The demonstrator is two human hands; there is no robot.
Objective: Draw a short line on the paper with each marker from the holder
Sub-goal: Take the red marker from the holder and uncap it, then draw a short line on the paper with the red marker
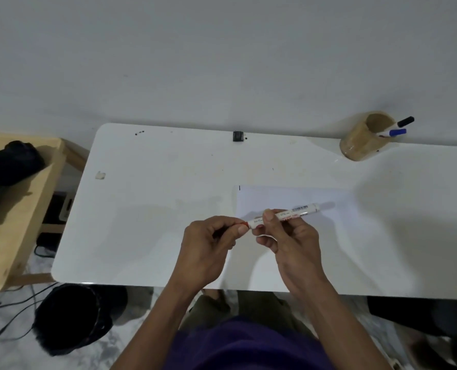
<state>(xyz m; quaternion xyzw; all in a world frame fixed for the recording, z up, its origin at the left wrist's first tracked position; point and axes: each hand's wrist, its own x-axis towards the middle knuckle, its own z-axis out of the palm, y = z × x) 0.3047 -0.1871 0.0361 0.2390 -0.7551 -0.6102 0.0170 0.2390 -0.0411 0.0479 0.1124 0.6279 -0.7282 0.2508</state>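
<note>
White plastic barrel w/ red print, a red-tipped marker [286, 215], sits pinched between both hands above the white glossy tabletop [152, 198]. Right hand [292, 241]: thumb and forefinger curled tight round the barrel's middle, other fingers folded under it, nothing spread. Left hand [208, 249]: fingers bunched, thumb and fingertip pressed together at the marker's red end (cap or bare nib, can't tell, the fingers cover it).

Round about: a white rectangular sheet of paper [296, 197] lies flat on the table just behind and under the right hand; a short dark stroke shows at its far-left corner. A tan cylindrical holder [363, 140] stands at the far right of the table, well apart from the hands, w/ a blue-capped marker [394, 133] and a black-capped marker [406, 121] leaning out of it to the right. A small black square object [238, 136] sits at the table's far edge, mid. Left of the table, a light wooden side stand [21, 209] carries a black bag [5, 166]. Nothing lies between hands and paper.

The marker's long axis runs nearly level, left-to-right across the view, tilted slightly: red end pointing left and nearer the person, butt end pointing right and away, over the paper.
</note>
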